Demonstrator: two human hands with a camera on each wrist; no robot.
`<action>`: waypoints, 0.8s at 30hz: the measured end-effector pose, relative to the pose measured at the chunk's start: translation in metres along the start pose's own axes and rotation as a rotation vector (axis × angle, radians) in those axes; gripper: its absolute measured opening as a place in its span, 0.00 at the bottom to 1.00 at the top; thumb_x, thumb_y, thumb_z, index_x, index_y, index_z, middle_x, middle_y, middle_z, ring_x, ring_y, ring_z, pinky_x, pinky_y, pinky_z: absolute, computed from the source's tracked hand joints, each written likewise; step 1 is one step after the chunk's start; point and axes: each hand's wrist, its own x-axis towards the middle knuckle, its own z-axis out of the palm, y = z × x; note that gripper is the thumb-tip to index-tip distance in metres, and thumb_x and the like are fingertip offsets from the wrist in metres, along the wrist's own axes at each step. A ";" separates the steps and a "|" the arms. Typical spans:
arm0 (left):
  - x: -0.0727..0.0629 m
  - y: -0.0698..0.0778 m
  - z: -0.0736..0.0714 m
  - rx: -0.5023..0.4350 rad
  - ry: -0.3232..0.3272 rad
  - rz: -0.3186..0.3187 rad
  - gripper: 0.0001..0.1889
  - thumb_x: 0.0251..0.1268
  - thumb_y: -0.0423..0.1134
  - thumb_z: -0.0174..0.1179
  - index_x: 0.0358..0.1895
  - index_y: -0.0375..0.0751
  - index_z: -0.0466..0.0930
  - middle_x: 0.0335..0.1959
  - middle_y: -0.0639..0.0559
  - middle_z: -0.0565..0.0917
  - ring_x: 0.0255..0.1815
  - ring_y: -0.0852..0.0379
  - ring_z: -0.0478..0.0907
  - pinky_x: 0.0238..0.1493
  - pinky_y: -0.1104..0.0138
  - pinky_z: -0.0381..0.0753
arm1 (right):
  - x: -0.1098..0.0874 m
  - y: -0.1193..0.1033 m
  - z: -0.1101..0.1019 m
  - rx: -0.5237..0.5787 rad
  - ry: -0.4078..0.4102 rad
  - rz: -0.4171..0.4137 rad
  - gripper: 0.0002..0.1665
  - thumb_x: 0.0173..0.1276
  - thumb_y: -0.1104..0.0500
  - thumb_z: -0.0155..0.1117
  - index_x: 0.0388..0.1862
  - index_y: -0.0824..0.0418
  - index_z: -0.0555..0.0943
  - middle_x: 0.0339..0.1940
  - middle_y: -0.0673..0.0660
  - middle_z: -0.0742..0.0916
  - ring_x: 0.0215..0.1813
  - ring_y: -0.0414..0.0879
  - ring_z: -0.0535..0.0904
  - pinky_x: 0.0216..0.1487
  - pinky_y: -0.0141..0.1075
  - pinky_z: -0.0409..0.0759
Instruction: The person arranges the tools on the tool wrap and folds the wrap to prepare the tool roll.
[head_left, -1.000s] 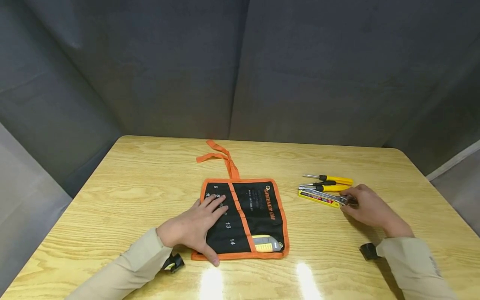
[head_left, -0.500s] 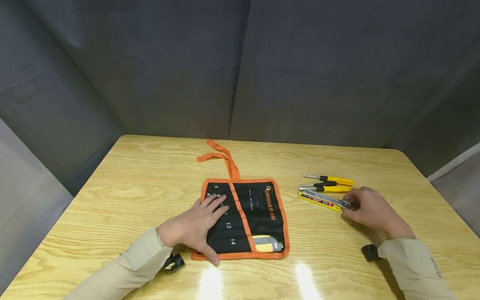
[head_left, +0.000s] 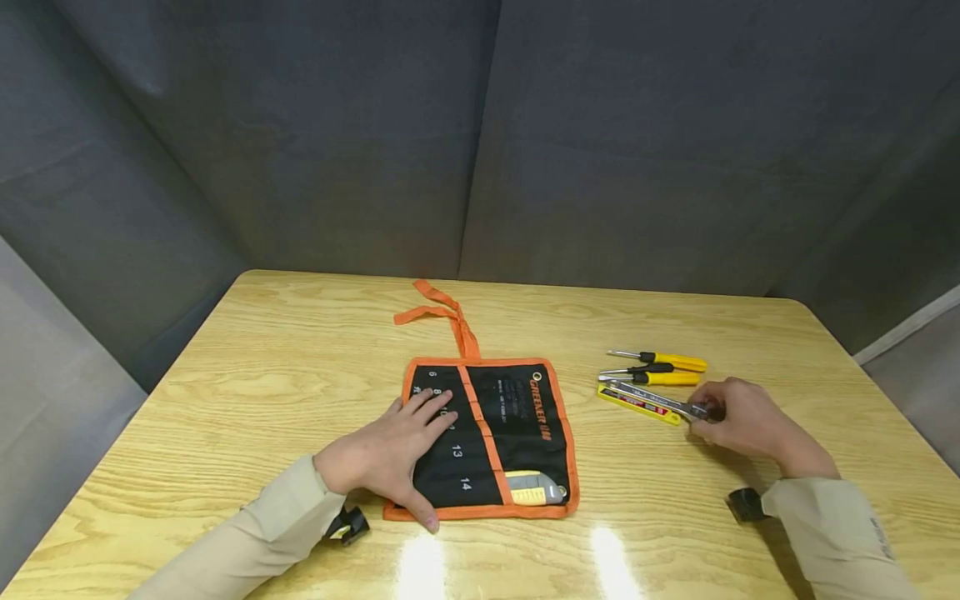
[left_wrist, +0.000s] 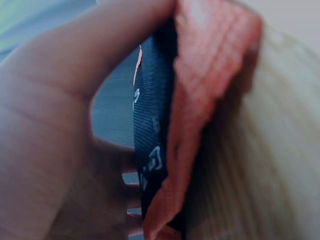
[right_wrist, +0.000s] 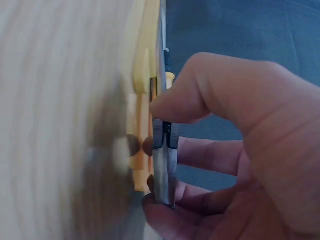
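A black tool pouch (head_left: pixel 517 425) with orange trim lies flat on the table. My left hand (head_left: pixel 386 450) rests across its numbered left half, fingers spread, with the thumb (left_wrist: pixel 120 35) at the near orange edge. A grey and yellow utility knife (head_left: pixel 531 488) sits in the pouch's lower right pocket. Over on the right, my right hand (head_left: pixel 746 421) pinches a silver adjustable wrench (head_left: pixel 660 402) by its head end. In the right wrist view the wrench's head (right_wrist: pixel 166 165) shows edge-on between thumb and fingers. Its handle points left, overlapping a yellow flat case (head_left: pixel 637 407).
Several yellow-handled screwdrivers (head_left: pixel 678 362) lie just beyond the wrench, shafts pointing left. Orange tie straps (head_left: pixel 450 312) trail from the pouch toward the far table edge. A dark cloth wall (head_left: pixel 480 150) stands behind the wooden table (head_left: pixel 300 350).
My right hand has shifted slightly right and toward me, drawing the wrench with it and turning it a little. More of the yellow case shows. My left hand has stayed put.
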 end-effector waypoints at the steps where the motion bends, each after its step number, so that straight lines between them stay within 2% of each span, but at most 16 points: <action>1: 0.000 0.000 0.000 0.000 0.000 0.001 0.64 0.34 0.70 0.72 0.75 0.37 0.54 0.78 0.39 0.47 0.77 0.35 0.43 0.68 0.35 0.51 | 0.000 0.000 0.000 -0.001 -0.005 -0.002 0.15 0.49 0.57 0.73 0.33 0.64 0.83 0.25 0.50 0.81 0.28 0.43 0.67 0.30 0.35 0.64; 6: 0.000 0.000 0.000 -0.002 -0.003 0.003 0.64 0.35 0.70 0.72 0.75 0.38 0.54 0.78 0.39 0.46 0.77 0.35 0.43 0.68 0.35 0.50 | -0.001 0.000 -0.001 0.025 -0.029 0.011 0.14 0.49 0.57 0.73 0.31 0.63 0.82 0.24 0.50 0.80 0.27 0.42 0.68 0.28 0.34 0.64; 13: 0.000 -0.001 0.000 -0.005 -0.003 -0.007 0.65 0.34 0.70 0.72 0.75 0.38 0.53 0.78 0.40 0.46 0.77 0.35 0.42 0.68 0.35 0.49 | -0.004 0.001 -0.006 0.075 -0.043 0.030 0.11 0.54 0.58 0.70 0.32 0.63 0.79 0.24 0.50 0.79 0.26 0.41 0.68 0.26 0.31 0.64; 24: 0.001 -0.001 0.000 -0.011 -0.005 -0.009 0.65 0.34 0.71 0.72 0.76 0.39 0.53 0.78 0.40 0.46 0.78 0.35 0.42 0.68 0.34 0.49 | -0.007 -0.002 -0.013 0.206 -0.053 0.017 0.14 0.59 0.66 0.64 0.42 0.67 0.72 0.34 0.55 0.78 0.33 0.42 0.69 0.30 0.31 0.65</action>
